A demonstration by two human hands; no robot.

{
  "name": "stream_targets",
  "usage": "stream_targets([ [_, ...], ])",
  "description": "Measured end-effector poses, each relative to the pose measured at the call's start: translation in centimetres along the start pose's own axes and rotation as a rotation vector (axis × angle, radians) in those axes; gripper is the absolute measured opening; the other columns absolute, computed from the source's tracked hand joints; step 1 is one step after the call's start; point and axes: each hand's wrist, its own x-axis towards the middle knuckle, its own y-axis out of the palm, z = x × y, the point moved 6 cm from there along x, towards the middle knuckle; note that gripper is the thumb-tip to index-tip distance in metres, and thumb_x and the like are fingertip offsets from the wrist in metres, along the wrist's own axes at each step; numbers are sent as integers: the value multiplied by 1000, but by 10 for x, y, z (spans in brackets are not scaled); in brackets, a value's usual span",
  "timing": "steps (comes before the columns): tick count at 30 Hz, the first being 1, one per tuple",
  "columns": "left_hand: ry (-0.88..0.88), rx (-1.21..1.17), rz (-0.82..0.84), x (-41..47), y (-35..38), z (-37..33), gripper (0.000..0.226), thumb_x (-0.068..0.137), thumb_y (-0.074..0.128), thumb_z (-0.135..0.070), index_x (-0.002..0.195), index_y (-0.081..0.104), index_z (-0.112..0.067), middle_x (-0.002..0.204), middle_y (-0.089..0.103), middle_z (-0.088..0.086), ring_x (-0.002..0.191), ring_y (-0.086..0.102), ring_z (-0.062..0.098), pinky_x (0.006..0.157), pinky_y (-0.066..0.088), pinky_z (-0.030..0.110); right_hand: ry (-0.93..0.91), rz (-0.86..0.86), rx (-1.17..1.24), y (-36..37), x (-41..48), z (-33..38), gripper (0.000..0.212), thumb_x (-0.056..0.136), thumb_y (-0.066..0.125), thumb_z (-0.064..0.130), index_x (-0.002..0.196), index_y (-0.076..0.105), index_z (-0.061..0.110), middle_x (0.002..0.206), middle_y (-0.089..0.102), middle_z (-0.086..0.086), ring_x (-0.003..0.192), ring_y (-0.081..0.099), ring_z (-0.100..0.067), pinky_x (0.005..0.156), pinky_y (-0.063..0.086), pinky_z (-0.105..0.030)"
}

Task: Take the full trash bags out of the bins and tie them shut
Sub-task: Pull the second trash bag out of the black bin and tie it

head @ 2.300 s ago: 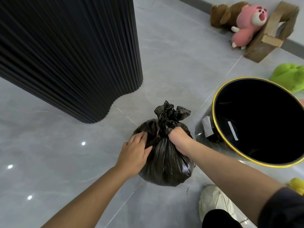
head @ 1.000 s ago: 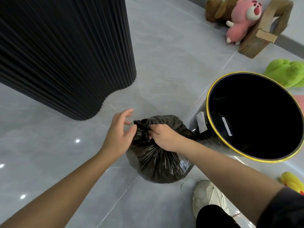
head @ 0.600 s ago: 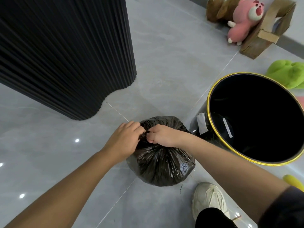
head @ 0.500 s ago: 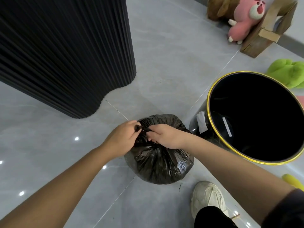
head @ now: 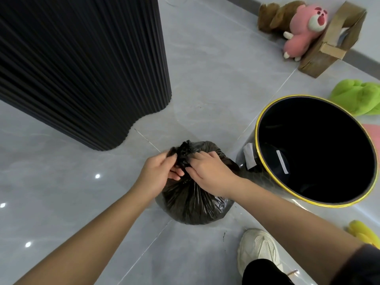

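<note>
A full black trash bag (head: 194, 204) sits on the grey tiled floor just left of a black bin with a gold rim (head: 259, 118). The bin's inside looks dark with no bag in it. Both hands meet on the bunched plastic at the top of the bag. My left hand (head: 159, 174) pinches the gathered neck from the left, and my right hand (head: 208, 172) grips it from the right. The knot area between the fingers is mostly hidden.
A tall black ribbed pillar (head: 82, 64) stands at the left. Along the far wall lie a pink plush toy (head: 302, 31), a brown plush (head: 273, 16) and a cardboard piece (head: 331, 40). A green plush (head: 359, 97) and a yellow toy (head: 364, 233) lie right. My white shoe (head: 257, 249) is near the bag.
The bag's loose upright top has been folded down. My left hand left the bag's side and joined my right hand at the neck, where both now work the bunched plastic.
</note>
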Motion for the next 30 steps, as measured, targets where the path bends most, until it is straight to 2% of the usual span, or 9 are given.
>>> stream_targets([
  [3,501,1008,86,-4,2,-10,22,97,44,-15,98,63,-3,112,58,0,82,62,17,71,52,31,-13,5,2,-1,-3,1,28,99,35,30,82,50,14,94,53,-4,94,49,-24,84,36,-42],
  [4,562,1173,124,-4,1,-10,21,96,46,-17,95,62,-4,107,58,2,82,61,22,70,52,36,-20,-8,-1,-2,-4,1,27,99,36,31,81,48,15,92,53,-4,92,50,-25,83,36,-43],
  [6,571,1266,188,-2,-4,-12,20,94,52,-22,85,61,-7,90,57,2,78,59,24,66,50,40,-35,-25,-18,-2,-7,0,28,99,36,32,85,53,14,93,53,-3,91,50,-24,81,36,-41],
  [9,451,1105,253,-1,-9,-15,24,95,48,-27,75,54,-15,80,48,-7,72,52,13,65,46,33,-72,-43,-45,-1,-9,-1,31,98,34,35,90,56,14,94,53,-3,89,51,-23,77,36,-39],
  [14,164,684,252,0,-14,-14,24,93,53,-24,70,57,-21,98,52,-9,75,50,-5,72,38,18,-80,-113,-44,-8,-14,-2,37,93,33,39,92,60,15,96,54,-1,87,53,-22,70,40,-35],
  [17,-46,394,257,-6,-16,-11,27,95,50,-28,77,59,-9,75,64,6,67,60,14,70,46,33,-69,-173,-23,-17,-16,1,34,91,39,38,90,64,16,93,54,0,85,53,-22,67,42,-36],
  [20,-128,259,244,-16,-13,-14,27,99,44,-24,80,51,-6,52,49,3,46,45,16,54,40,25,-8,-199,-15,-29,-13,5,27,89,47,35,86,67,16,85,56,0,80,57,-22,60,43,-33],
  [23,-150,215,204,-21,-18,-21,30,99,44,-26,74,48,-10,54,41,2,42,39,13,46,35,20,77,-186,-34,-43,-8,12,25,89,48,37,86,66,20,80,63,2,77,61,-22,54,41,-30],
  [30,-229,116,149,-26,-29,-40,30,98,46,-24,73,55,-10,48,47,1,42,42,15,40,36,20,53,-149,-165,-75,6,34,21,92,42,28,95,61,19,84,64,-4,79,60,-33,56,33,-30],
])
